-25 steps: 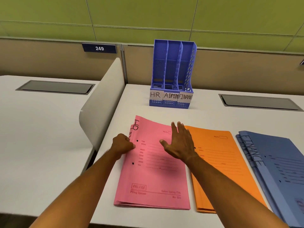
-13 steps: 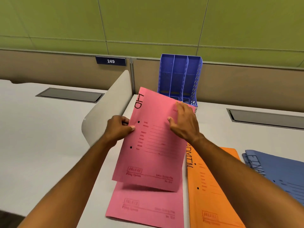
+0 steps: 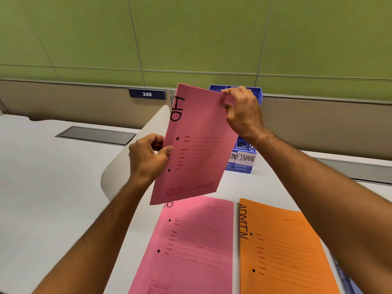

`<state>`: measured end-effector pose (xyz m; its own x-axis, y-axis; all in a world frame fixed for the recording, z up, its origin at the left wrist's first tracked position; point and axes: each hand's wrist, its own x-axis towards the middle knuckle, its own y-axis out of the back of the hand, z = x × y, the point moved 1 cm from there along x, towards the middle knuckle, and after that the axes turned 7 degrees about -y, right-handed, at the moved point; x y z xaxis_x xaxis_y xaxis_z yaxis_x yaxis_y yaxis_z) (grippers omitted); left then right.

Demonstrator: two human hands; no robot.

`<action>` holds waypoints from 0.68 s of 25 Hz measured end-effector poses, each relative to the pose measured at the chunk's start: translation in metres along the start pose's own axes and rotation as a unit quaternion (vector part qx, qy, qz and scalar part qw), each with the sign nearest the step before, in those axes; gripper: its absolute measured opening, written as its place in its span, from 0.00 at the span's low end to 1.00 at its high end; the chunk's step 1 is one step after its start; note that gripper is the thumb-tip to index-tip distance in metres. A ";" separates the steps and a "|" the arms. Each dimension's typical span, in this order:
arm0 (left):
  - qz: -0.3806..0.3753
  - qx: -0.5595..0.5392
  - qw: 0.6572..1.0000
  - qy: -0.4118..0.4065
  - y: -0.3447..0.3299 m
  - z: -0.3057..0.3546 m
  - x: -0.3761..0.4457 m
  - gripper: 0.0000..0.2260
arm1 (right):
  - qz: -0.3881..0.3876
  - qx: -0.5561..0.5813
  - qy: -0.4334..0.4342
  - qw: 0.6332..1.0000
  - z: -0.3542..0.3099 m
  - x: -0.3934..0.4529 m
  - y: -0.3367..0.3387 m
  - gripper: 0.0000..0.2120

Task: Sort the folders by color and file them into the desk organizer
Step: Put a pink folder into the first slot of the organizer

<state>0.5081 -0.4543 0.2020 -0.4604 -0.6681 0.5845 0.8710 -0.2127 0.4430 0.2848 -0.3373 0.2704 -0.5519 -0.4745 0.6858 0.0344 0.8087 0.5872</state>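
I hold a pink folder (image 3: 197,145) marked HR upright above the desk, in front of the blue desk organizer (image 3: 244,160). My left hand (image 3: 148,158) pinches its left edge at mid-height. My right hand (image 3: 241,111) grips its top right corner. The folder hides most of the organizer; only its right side with the FINANCE label and part of the top rim show. Another pink folder (image 3: 191,247) lies flat on the desk below. An orange folder (image 3: 282,251) marked ADMIN lies to its right. A sliver of blue folder (image 3: 345,281) shows under my right forearm.
A curved white divider (image 3: 118,166) stands left of the held folder, between two white desks (image 3: 53,187). A grey partition with a plate reading 249 (image 3: 147,94) runs behind. Cable hatches (image 3: 95,135) sit flush in the desk tops.
Both hands have lifted the top pink folder off the pile, raised it and tipped it upright toward the organizer. My right hand shifted from its face to its top right corner.
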 end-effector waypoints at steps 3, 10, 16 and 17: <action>0.027 0.006 0.999 -0.039 -0.003 0.001 0.009 0.07 | 0.004 0.009 0.025 1.000 -0.002 0.026 0.002 0.14; 0.090 -0.021 0.991 -0.094 -0.017 -0.006 0.044 0.11 | 0.042 -0.002 0.072 0.997 -0.020 0.091 -0.005 0.13; 0.074 -0.059 0.992 -0.079 -0.047 -0.026 0.074 0.15 | 0.066 -0.007 0.088 0.994 -0.021 0.132 -0.025 0.10; 0.070 -0.063 0.993 -0.077 -0.053 -0.029 0.079 0.16 | 0.067 -0.012 0.085 0.994 -0.018 0.137 -0.029 0.10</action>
<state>0.4306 -0.5172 0.2051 -0.3450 -0.5832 0.7354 0.9386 -0.2187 0.2669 0.2236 -0.4321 0.3553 -0.3922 -0.4167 0.8201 0.1199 0.8608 0.4946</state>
